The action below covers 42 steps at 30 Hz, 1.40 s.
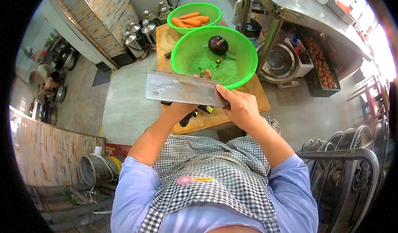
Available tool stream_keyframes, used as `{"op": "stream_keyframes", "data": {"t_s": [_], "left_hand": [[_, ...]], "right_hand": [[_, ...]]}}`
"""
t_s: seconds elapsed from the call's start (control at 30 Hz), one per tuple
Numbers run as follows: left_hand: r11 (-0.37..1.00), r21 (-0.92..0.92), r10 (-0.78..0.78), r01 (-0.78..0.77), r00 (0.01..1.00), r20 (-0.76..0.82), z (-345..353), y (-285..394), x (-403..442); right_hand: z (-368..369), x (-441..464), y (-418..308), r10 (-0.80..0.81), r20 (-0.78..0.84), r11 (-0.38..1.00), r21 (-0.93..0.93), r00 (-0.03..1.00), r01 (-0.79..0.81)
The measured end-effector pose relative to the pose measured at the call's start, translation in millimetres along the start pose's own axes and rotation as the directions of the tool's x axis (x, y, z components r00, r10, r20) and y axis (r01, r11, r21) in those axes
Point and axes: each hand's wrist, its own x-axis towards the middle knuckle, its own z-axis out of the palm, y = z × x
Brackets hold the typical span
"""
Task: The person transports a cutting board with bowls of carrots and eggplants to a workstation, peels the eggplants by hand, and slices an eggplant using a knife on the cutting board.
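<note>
Where the board [253,99] shows below the cleaver [182,87], dark pieces [188,119] lie close by the left hand, some with pale green cut faces; probably eggplant, judging by skin colour. Right hand [242,108]: closed on the cleaver's handle, thumb towards the blade. Blade is broadside to the wearer, spanning the space above the left hand [185,108]. Left fingers hidden behind the steel; cannot tell whether they grip anything. Contact between edge and pieces also cannot be told.

Step in hand, as judged: cutting up, somewhere between strokes. A further stroke would call for the left fingertips tucked back, the piece steadied on the board and the edge turned down, clear of the left wrist.

Beyond the blade: near basin [248,63], holding one whole eggplant [218,45], uncut as far as visible. Behind it: far basin [217,12] with carrots [190,20]. Off the board, to the left: steel jugs [135,42].
</note>
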Motion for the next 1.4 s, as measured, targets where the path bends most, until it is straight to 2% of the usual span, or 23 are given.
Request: {"op": "stream_keyframes", "data": {"t_s": [0.03, 0.1, 0.13, 0.17, 0.2, 0.33, 0.37, 0.43, 0.47, 0.57, 0.6, 0.7, 0.73, 0.83, 0.87, 0.97, 1.0, 1.1, 1.13, 1.17, 1.27, 1.33, 1.4], "left_hand": [[0.999, -0.041, -0.014, 0.013, 1.000, -0.013, -3, 2, 1], [0.889, -0.292, -0.332, 0.354, 0.935, 0.124, -13, 9, 7], [0.835, -0.324, -0.445, 0.444, 0.892, 0.075, -29, 25, 18], [0.828, -0.335, -0.470, 0.449, 0.882, 0.021, -36, 32, 19], [0.808, -0.368, -0.489, 0.460, 0.872, 0.016, -40, 31, 20], [0.648, -0.570, -0.582, 0.506, 0.811, 0.058, -36, 13, 14], [0.634, -0.562, -0.613, 0.531, 0.788, 0.054, -35, 12, 11], [0.440, -0.705, -0.703, 0.555, 0.702, 0.114, -35, 4, 4], [0.277, -0.762, -0.736, 0.585, 0.639, 0.223, -39, 2, -1], [0.080, -0.876, -0.740, 0.475, 0.618, 0.267, -39, -7, -22], [0.072, -0.887, -0.731, 0.457, 0.629, 0.265, -36, -11, -30], [-0.028, -0.896, -0.763, 0.443, 0.570, 0.306, -32, -6, -43], [-0.062, -0.892, -0.781, 0.448, 0.535, 0.323, -30, -4, -45], [-0.187, -0.878, -0.813, 0.440, 0.433, 0.390, -25, 1, -51], [-0.196, -0.888, -0.817, 0.416, 0.431, 0.383, -23, 0, -53], [-0.234, -0.905, -0.835, 0.355, 0.403, 0.374, -17, -1, -65], [-0.252, -0.907, -0.842, 0.338, 0.385, 0.378, -15, -3, -68], [-0.313, -0.909, -0.869, 0.276, 0.304, 0.392, -15, -3, -78], [-0.333, -0.909, -0.876, 0.249, 0.275, 0.396, -14, -3, -80], [-0.363, -0.902, -0.869, 0.232, 0.266, 0.418, -12, -5, -84], [-0.456, -0.872, -0.847, 0.177, 0.215, 0.486, -11, -11, -93], [-0.481, -0.859, -0.838, 0.174, 0.199, 0.509, -9, -17, -97], [-0.533, -0.834, -0.820, 0.140, 0.155, 0.550, -5, -22, -100]], "right_hand": [[0, 0, 6, -0.002, 0.010, 1.000, 0.015, 1.000, 0.002], [22, -6, 47, 0.063, -0.033, 0.996, 0.058, 0.997, -0.061], [24, -3, 66, 0.282, 0.099, 0.956, -0.116, 0.954, -0.271], [24, -6, 86, 0.390, 0.088, 0.915, -0.153, 0.917, -0.375], [15, -5, 93, 0.497, 0.164, 0.867, -0.064, 0.852, -0.494], [-1, -9, 95, 0.569, 0.157, 0.799, 0.127, 0.807, -0.588], [1, -16, 97, 0.618, 0.134, 0.759, 0.154, 0.775, -0.632], [-2, -24, 96, 0.703, 0.085, 0.682, 0.201, 0.707, -0.703], [-8, -30, 92, 0.783, 0.146, 0.564, 0.243, 0.604, -0.789], [17, -73, 107, 0.809, -0.123, 0.565, 0.436, 0.575, -0.701], [25, -83, 105, 0.826, -0.151, 0.557, 0.364, 0.543, -0.746], [57, -113, 110, 0.810, -0.158, 0.584, 0.130, 0.565, -0.801], [60, -117, 112, 0.873, -0.003, 0.484, 0.130, 0.487, -0.866], [86, -124, 111, 0.890, 0.071, 0.451, 0.000, 0.450, -0.892], [96, -124, 112, 0.893, 0.107, 0.444, -0.058, 0.436, -0.894], [130, -129, 121, 0.802, 0.027, 0.590, -0.183, 0.596, -0.786], [137, -128, 122, 0.741, -0.037, 0.657, -0.165, 0.670, -0.735], [106, -88, 92, 0.725, 0.342, 0.689, -0.338, 0.598, -0.642], [105, -83, 85, 0.652, 0.279, 0.754, -0.336, 0.705, -0.564], [104, -76, 77, 0.572, 0.235, 0.817, -0.245, 0.786, -0.522], [94, -39, 49, 0.286, 0.059, 0.958, -0.037, 0.956, -0.285], [95, -9, 47, 0.057, -0.065, 0.998, 0.009, 0.996, -0.057], [102, 13, 57, 0.043, -0.043, 0.999, 0.016, 0.998, -0.042]]}}
